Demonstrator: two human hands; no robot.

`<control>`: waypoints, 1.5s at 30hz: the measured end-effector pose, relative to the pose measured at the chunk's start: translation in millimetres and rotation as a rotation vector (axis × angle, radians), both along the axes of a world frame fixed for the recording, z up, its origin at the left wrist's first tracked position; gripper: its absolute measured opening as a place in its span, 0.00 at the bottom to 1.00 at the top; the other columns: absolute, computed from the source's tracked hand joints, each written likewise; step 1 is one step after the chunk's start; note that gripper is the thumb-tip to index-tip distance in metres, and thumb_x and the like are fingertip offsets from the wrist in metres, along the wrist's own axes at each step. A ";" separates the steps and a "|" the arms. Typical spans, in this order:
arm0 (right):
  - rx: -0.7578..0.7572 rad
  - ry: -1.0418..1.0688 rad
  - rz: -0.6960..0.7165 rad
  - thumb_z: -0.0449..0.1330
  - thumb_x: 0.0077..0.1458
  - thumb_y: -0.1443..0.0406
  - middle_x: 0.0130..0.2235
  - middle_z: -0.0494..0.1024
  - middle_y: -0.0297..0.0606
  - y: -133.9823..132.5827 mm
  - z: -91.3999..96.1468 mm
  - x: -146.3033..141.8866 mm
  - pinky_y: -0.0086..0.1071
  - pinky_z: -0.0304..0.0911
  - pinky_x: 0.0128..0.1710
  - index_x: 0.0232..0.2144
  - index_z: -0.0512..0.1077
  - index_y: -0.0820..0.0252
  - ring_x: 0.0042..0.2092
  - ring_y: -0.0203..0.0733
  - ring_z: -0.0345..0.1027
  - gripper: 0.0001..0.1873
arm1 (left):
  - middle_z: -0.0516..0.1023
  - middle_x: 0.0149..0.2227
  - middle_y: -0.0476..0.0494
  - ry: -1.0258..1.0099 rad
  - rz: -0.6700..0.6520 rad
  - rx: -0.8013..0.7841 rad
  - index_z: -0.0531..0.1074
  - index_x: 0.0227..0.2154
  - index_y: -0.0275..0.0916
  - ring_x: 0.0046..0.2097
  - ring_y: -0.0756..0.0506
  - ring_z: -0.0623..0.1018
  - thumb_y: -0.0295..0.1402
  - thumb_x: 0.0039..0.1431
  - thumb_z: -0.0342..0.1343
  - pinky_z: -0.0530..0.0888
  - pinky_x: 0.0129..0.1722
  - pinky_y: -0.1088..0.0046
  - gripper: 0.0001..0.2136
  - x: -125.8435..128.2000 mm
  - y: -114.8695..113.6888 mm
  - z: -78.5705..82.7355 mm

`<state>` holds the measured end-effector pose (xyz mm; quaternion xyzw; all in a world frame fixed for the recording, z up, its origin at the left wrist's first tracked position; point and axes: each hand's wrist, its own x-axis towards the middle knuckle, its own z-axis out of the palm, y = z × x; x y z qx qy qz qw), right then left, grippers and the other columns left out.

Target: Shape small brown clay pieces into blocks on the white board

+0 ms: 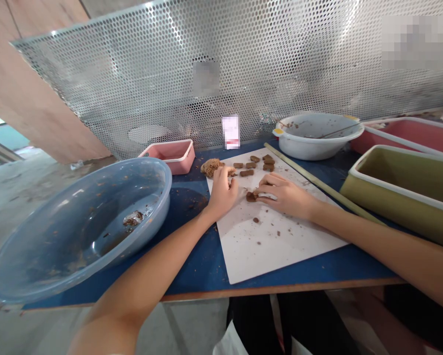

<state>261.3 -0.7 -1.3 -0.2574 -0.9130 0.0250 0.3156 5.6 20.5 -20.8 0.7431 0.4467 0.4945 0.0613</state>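
Blue covers the desk [202, 266], and on it I have one white sheet [243, 261] set squarely before me, presumably so the crumbs gather there. My right hand [286, 195] pinches one small brown lump [251, 196] between thumb and fingers, just above or on the sheet; fingertips alone seem to be used because it is so little and soft. My left hand [223, 192] is loosely curled near the sheet's left side, close by one crumbly brown mass [211, 167]; I cannot tell whether its fingers touch that. I count seven short brown pieces [247, 173] at the far end, beyond my hands, likely so my wrists don't brush them; some of those on the right touch, so the count may be off by one.

One pale green stick [323, 183] runs along the right edge. Of basins there are two: one blue basin [40, 246] to my left, with one shiny crumpled thing [132, 218] inside, and one white basin [310, 151] beyond the stick. Add one small pink tub [183, 161], one long pink tray [369, 141] and one olive trough [391, 204], all around the sheet, perhaps for easy reach.
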 end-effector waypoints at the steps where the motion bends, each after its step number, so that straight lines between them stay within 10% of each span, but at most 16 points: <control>1: 0.007 0.001 0.002 0.60 0.76 0.61 0.44 0.78 0.45 0.1 0.0 0.3 0.47 0.77 0.52 0.46 0.83 0.54 0.47 0.51 0.74 0.10 | 0.78 0.51 0.37 0.001 0.000 -0.002 0.69 0.50 0.44 0.57 0.36 0.78 0.22 0.65 0.53 0.79 0.58 0.52 0.14 -0.1 0.1 -0.2; 45: 0.128 -0.034 0.078 0.61 0.77 0.59 0.44 0.80 0.45 10.3 -3.8 4.1 0.46 0.74 0.52 0.49 0.81 0.57 0.46 0.50 0.75 0.11 | 0.77 0.51 0.37 0.025 0.012 0.015 0.72 0.50 0.42 0.57 0.37 0.77 0.22 0.67 0.54 0.79 0.56 0.56 0.13 -3.1 1.7 -0.5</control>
